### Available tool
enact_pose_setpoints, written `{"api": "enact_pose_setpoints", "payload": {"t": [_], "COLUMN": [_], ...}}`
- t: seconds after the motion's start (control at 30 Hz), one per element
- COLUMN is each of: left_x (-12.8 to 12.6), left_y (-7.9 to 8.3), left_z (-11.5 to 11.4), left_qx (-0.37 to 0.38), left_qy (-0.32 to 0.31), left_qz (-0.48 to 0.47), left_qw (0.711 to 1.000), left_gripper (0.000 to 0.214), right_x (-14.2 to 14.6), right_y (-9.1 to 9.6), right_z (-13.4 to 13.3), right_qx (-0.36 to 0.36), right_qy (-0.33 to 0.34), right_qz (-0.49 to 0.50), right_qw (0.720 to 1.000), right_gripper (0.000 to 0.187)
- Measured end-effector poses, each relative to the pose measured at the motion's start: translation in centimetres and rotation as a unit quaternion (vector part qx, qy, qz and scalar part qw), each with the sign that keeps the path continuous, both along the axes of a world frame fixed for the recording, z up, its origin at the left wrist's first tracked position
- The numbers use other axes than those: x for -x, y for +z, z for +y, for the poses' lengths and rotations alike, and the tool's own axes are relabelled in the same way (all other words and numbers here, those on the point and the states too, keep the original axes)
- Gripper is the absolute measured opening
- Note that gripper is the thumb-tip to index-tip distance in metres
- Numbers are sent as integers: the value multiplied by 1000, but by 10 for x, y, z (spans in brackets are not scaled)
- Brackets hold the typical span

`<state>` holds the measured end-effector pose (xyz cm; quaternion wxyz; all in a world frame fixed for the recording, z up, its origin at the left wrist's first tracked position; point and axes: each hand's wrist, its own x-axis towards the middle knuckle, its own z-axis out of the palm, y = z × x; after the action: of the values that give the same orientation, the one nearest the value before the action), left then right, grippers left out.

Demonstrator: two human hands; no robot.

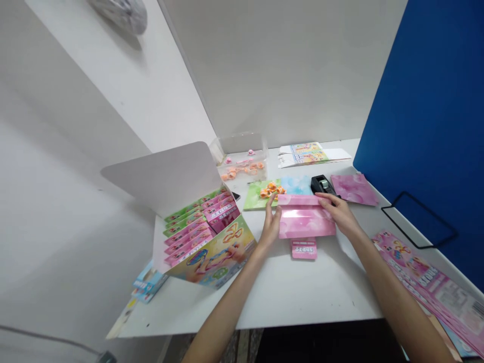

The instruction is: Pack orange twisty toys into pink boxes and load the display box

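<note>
A pink cloud-patterned sheet of card [307, 224], creased lengthwise, is held between my two hands above the white table. My left hand [269, 224] grips its left edge with thumb and fingers. At the upper right corner, my right hand [342, 214] pinches the card. Partly under its lower edge lies a small pink printed piece [304, 251]. Just beyond my left hand, several orange-and-white curled pieces [270, 190] rest on a green and blue card [252, 196]. A black tape dispenser [321, 184] stands behind my right fingers.
Left of my hands stands an open display box [215, 262] with rows of pink and green packs. A clear plastic bin [245, 143] and flat printed cartons [302, 154] sit at the back. Pink sheets [350, 189], a black wire frame [406, 194] and printed sheets [427, 280] lie right, beside a blue panel [434, 126].
</note>
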<state>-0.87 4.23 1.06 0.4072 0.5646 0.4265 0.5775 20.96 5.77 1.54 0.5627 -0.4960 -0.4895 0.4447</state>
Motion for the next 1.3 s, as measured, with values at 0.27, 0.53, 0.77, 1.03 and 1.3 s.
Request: {"api": "enact_pose_setpoints", "payload": {"t": [0.27, 0.53, 0.77, 1.03, 1.3], "left_x": [6, 10, 9, 8, 7], "left_y": [10, 8, 12, 14, 17], "left_z": [-15, -13, -11, -13, -18], "left_qx": [-5, -19, -44, -63, -63], "left_qy": [-166, -145, -9, 66, 56], "left_qz": [112, 134, 22, -25, -34], "left_qw": [980, 980, 999, 996, 996], "left_gripper": [75, 64, 38, 29, 34], "right_x": [-11, -16, -8, -13, -19], "right_y": [-1, 12, 12, 16, 16], "right_z": [5, -2, 0, -11, -10], "right_qx": [23, 66, 20, -45, -72], "right_qy": [-3, 35, 59, 226, 241], "right_qz": [38, 32, 100, 26, -50], "right_qw": [999, 997, 993, 973, 967], "right_gripper": [50, 48, 62, 78, 67]}}
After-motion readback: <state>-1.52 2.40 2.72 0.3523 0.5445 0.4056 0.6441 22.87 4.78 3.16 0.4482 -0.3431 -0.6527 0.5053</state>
